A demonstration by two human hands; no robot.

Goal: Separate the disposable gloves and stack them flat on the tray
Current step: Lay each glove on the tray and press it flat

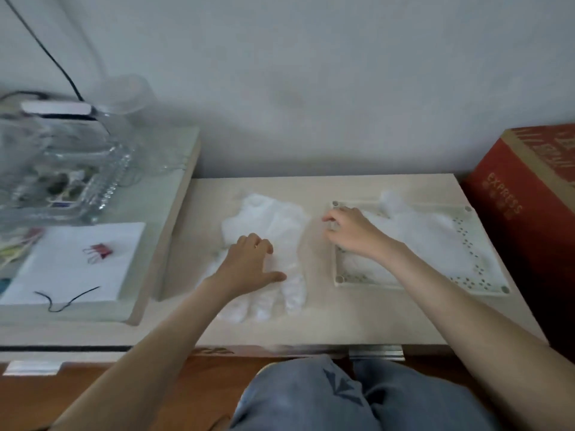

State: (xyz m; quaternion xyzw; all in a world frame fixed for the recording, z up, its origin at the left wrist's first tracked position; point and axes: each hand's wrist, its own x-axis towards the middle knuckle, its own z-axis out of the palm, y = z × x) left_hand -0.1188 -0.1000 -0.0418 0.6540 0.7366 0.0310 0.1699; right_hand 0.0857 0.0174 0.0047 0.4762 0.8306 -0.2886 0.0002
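A pile of thin, translucent white disposable gloves [280, 219] lies in the middle of the pale table, fingers pointing toward me. My left hand [249, 262] rests on its near left part, fingers bent down onto the plastic and thumb spread to the right. A cream perforated tray [485, 244] sits to the right with a glove [420, 231] spread flat in it. My right hand [351, 231] hovers over the tray's left edge with its fingers curled, and it seems to pinch the edge of that glove.
A red cardboard box [529, 197] stands against the table's right side. On the left, a raised shelf carries a glass dish [62, 169], white paper with red binder clips [98, 251] and a black cord. My knees [326, 396] are at the table's front edge.
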